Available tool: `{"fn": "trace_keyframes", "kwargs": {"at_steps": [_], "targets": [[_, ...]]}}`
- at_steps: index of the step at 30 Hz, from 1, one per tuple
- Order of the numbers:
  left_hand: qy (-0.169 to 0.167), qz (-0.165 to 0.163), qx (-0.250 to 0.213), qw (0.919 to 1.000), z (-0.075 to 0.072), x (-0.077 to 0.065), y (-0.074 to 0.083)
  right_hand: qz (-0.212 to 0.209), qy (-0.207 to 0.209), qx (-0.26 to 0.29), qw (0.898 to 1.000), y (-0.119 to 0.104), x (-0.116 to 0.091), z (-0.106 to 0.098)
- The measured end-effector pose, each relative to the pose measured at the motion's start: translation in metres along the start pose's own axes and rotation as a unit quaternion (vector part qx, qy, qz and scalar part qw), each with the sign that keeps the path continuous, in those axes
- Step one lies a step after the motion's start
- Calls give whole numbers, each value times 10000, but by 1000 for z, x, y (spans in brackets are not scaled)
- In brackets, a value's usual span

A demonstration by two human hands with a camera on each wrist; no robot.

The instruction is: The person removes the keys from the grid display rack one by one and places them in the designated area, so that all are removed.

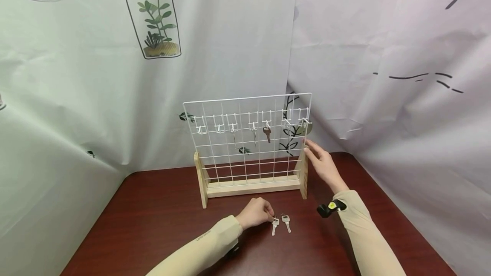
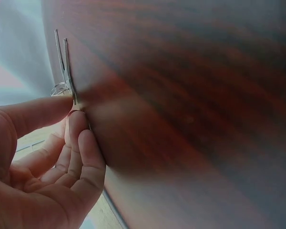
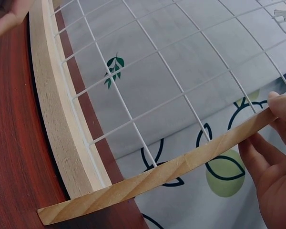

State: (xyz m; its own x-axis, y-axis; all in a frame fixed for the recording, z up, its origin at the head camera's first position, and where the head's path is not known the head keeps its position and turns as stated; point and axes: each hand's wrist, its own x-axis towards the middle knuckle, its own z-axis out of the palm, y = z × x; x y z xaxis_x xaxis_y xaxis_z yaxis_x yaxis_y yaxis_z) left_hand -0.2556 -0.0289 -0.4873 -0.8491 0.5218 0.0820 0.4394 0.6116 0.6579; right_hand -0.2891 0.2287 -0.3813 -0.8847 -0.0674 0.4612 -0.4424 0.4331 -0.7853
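Two silver keys lie close together on the dark red table. The left hand [image 1: 256, 213] is at the upper end of the left key [image 1: 275, 226]; thumb and fingertips pinch that end in the left wrist view. Just right of it lies the other key [image 1: 286, 223], untouched. Behind them stands a white wire grid rack [image 1: 245, 156] on a wooden base. The right hand [image 1: 325, 166] holds the top of the rack's right wooden post [image 3: 181, 164], thumb on one side and fingers on the other in the right wrist view.
Several white hooks run across the grid's upper part. A brown key [image 1: 267, 133] and a silver key [image 1: 254, 135] hang from some of them. The table [image 1: 153, 220] meets white printed curtains [image 1: 126, 110] behind and at both sides.
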Motion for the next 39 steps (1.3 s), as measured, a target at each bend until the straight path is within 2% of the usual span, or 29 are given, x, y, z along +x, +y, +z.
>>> {"fn": "trace_keyframes", "kwargs": {"at_steps": [7,13,20,26,31,35,39], "targets": [[-202,17,-146,9997,-3,-3,2,-40,26,-84,10000,0,1,0],[-215,106,-80,9997,-1,-4,3,-22,14,-180,9998,1,2,1],[-42,51,67,10000,-2,-5,8,45,82,-39,9999,39,11,4],[-10,-49,129,9999,-1,-3,7,-23,89,38,10000,43,12,4],[-20,47,143,9999,0,0,4,-34,133,-50,9999,43,12,4],[-179,72,124,9997,-1,-1,2,-19,110,-51,9999,44,11,4],[-434,25,-143,9990,-6,-5,5,0,86,-63,9999,43,11,4]]}}
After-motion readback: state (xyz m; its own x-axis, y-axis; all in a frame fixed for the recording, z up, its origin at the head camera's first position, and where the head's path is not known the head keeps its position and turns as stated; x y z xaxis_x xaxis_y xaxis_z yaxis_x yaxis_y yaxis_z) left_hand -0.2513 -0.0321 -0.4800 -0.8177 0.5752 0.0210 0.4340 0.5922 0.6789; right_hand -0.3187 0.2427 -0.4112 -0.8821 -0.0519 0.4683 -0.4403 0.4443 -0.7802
